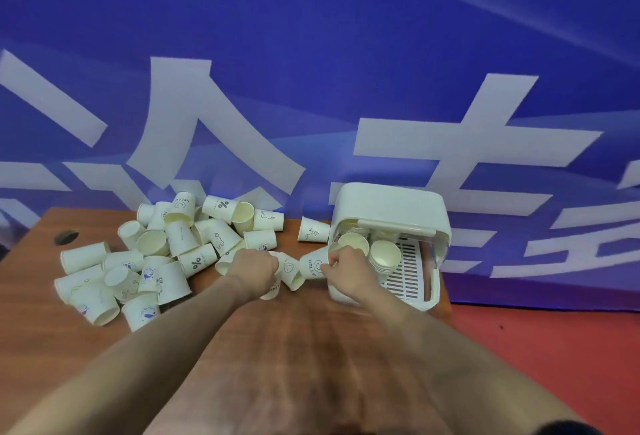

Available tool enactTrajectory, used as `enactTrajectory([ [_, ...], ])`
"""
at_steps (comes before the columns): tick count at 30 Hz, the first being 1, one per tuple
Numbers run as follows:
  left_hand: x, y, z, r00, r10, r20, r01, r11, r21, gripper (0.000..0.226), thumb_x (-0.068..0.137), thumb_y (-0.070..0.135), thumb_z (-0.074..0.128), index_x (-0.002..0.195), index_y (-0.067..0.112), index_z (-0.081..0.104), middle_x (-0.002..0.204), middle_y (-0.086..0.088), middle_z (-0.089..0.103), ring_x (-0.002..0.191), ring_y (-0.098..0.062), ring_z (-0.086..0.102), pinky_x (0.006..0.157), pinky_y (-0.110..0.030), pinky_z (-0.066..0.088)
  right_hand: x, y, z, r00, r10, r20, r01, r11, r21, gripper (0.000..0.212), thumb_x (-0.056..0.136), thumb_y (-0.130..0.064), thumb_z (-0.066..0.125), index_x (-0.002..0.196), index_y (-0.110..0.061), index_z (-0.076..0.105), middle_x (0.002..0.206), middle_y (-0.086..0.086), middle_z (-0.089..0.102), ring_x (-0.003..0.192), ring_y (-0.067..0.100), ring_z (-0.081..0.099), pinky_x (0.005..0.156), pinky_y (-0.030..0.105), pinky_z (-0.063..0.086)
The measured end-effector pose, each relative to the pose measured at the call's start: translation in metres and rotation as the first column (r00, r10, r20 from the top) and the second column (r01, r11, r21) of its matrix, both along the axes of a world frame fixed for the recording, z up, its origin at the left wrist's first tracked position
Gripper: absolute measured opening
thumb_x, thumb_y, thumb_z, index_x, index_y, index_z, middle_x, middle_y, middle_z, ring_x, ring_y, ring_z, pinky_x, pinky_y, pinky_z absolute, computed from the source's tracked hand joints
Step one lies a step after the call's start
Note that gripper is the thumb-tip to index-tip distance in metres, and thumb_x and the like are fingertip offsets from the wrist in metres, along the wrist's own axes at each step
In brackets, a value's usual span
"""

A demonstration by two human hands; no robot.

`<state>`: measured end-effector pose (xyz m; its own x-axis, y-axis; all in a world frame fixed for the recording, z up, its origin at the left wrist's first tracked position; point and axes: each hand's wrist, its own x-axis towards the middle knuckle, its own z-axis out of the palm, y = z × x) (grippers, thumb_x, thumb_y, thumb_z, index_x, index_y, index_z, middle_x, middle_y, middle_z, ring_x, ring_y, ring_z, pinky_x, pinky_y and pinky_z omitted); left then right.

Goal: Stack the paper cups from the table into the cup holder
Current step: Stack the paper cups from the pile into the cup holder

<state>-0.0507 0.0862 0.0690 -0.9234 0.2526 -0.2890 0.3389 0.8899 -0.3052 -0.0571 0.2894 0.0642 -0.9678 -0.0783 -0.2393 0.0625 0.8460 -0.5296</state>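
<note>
A heap of white paper cups (pixel 162 254) with small printed drawings lies on the left half of the brown table (pixel 311 348). The cream plastic cup holder (pixel 391 212) stands at the table's far right, its lid raised, with stacked cups (pixel 382 256) inside on a slotted tray. My left hand (pixel 254 270) is closed on a cup (pixel 289 271) at the heap's right edge. My right hand (pixel 346 270) grips a "HELLO" cup (pixel 311 264) lying on its side just in front of the holder's opening.
One lone cup (pixel 311 229) lies between the heap and the holder. A dark round hole (pixel 65 236) is in the table's far left corner. A blue banner with large white characters hangs right behind the table. Red floor shows to the right.
</note>
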Motion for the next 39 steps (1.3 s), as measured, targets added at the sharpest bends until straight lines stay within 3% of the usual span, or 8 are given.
enactTrajectory([
  [5,0.014,0.037,0.006,1.000,-0.026,0.007,0.025,0.992,0.126,0.030,0.096,0.040,0.050,0.101,0.017,0.067,0.107,-0.007,0.067,0.096,-0.027,0.064,0.065,-0.030,0.037,0.020,0.047,0.008,0.999,-0.038,0.014,0.037,0.999,0.033,0.031,0.078,-0.029,0.062,0.058,-0.020,0.041,0.064,-0.003,0.048,0.070,0.025,0.051,0.058,0.028,0.036],
  [12,0.023,0.103,0.008,0.998,-0.061,0.014,0.054,0.952,0.301,0.031,0.093,0.047,0.055,0.103,0.023,0.073,0.103,-0.005,0.068,0.093,-0.026,0.064,0.071,-0.031,0.043,0.041,0.118,0.012,0.986,-0.164,0.007,0.163,0.985,0.059,0.025,0.082,-0.028,0.059,0.064,-0.022,0.043,0.066,-0.006,0.051,0.070,0.019,0.052,0.052,0.025,0.033],
  [17,0.022,0.139,0.009,0.996,-0.084,-0.041,0.093,0.926,0.367,0.035,0.095,0.051,0.050,0.104,0.028,0.074,0.097,-0.004,0.071,0.090,-0.026,0.065,0.065,-0.029,0.039,0.048,0.157,0.015,0.971,-0.236,-0.036,0.238,0.966,0.101,0.016,0.085,-0.030,0.059,0.073,-0.022,0.052,0.074,-0.005,0.056,0.077,0.023,0.057,0.064,0.029,0.043],
  [22,0.010,0.163,0.014,0.980,-0.125,-0.155,0.175,0.914,0.366,0.045,0.099,0.051,0.042,0.084,0.021,0.071,0.078,-0.004,0.069,0.075,-0.028,0.063,0.061,-0.030,0.042,0.047,0.181,0.019,0.963,-0.259,-0.068,0.265,0.959,0.104,0.015,0.086,-0.032,0.059,0.079,-0.020,0.055,0.078,-0.003,0.060,0.076,0.023,0.057,0.063,0.029,0.043],
  [26,-0.003,0.179,0.015,0.961,-0.159,-0.225,0.227,0.920,0.319,0.046,0.102,0.047,0.037,0.086,0.021,0.070,0.082,-0.006,0.069,0.079,-0.028,0.064,0.060,-0.030,0.034,0.043,0.198,0.019,0.958,-0.275,-0.076,0.282,0.955,0.093,0.017,0.085,-0.036,0.060,0.081,-0.020,0.056,0.077,-0.005,0.061,0.075,0.021,0.059,0.062,0.030,0.045],
  [32,-0.016,0.200,-0.001,0.965,-0.205,-0.166,0.240,0.944,0.226,0.033,0.103,0.032,0.039,0.093,0.018,0.068,0.090,-0.008,0.069,0.081,-0.031,0.063,0.067,-0.035,0.043,0.032,0.216,0.014,0.954,-0.296,-0.051,0.299,0.952,0.072,0.020,0.084,-0.037,0.062,0.075,-0.021,0.055,0.072,-0.006,0.060,0.072,0.020,0.059,0.059,0.028,0.043],
  [36,-0.023,0.209,-0.015,0.971,-0.213,-0.107,0.228,0.961,0.159,0.021,0.099,0.021,0.045,0.098,0.018,0.066,0.096,-0.010,0.068,0.085,-0.032,0.063,0.064,-0.033,0.030,0.024,0.221,0.006,0.955,-0.296,-0.014,0.296,0.952,0.080,0.025,0.084,-0.035,0.062,0.067,-0.021,0.052,0.067,-0.006,0.056,0.070,0.020,0.058,0.062,0.028,0.045],
  [39,-0.027,0.210,-0.025,0.975,-0.206,-0.078,0.216,0.965,0.148,0.021,0.099,0.021,0.045,0.097,0.019,0.066,0.095,-0.009,0.068,0.085,-0.031,0.062,0.063,-0.034,0.029,0.020,0.221,-0.001,0.956,-0.293,0.019,0.290,0.953,0.088,0.028,0.084,-0.034,0.061,0.063,-0.019,0.049,0.063,-0.006,0.052,0.070,0.022,0.055,0.060,0.027,0.041],
])
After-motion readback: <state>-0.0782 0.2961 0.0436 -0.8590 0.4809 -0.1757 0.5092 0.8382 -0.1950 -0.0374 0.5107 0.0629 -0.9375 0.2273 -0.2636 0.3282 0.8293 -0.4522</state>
